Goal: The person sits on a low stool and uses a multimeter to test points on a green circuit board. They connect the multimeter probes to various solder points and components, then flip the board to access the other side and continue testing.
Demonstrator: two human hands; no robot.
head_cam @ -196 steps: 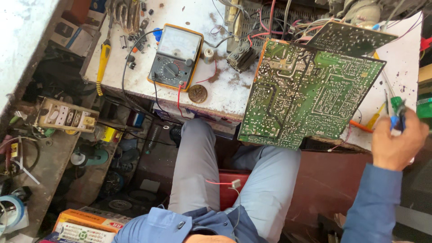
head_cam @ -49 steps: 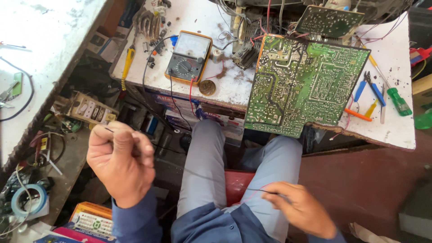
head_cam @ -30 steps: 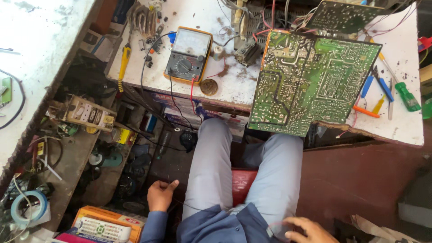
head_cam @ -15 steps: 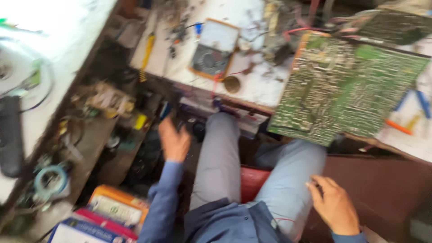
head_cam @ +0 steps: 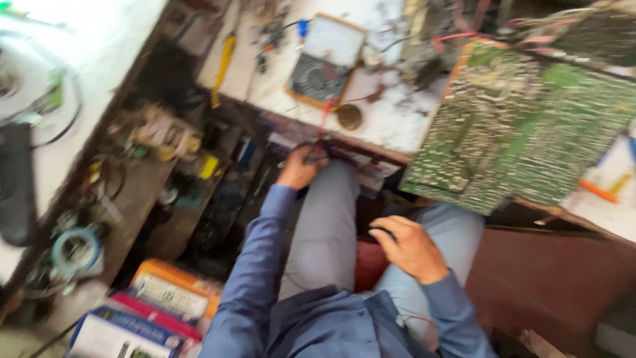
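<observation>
The left hand (head_cam: 301, 167) is reaching out over the knee to the front edge of the table (head_cam: 391, 136). Its fingers are curling around thin wires (head_cam: 324, 122), one red and one dark, that are hanging down from the meter (head_cam: 324, 61). The picture is blurry, so how tight the grip is cannot be told. The meter is lying flat on the white table top, just above that hand. A small round brown thing (head_cam: 349, 117) is sitting right beside the meter, near the table edge.

The right hand (head_cam: 411, 246) is resting on the right leg, close to the red seat (head_cam: 363, 265). Its fingers are bending a little, and it is too blurry to tell if they are holding anything.

A big green circuit board (head_cam: 523, 129) is lying on the table to the right, sticking out past the edge. A yellow tool (head_cam: 222, 66) is lying at the left end of the table.

Under the table on the left, a dark shelf (head_cam: 142, 199) is holding lots of small parts all mixed up. A blue roll of tape (head_cam: 76, 250) is sitting lower down. Colourful boxes (head_cam: 159, 305) are piling up by the left arm.
</observation>
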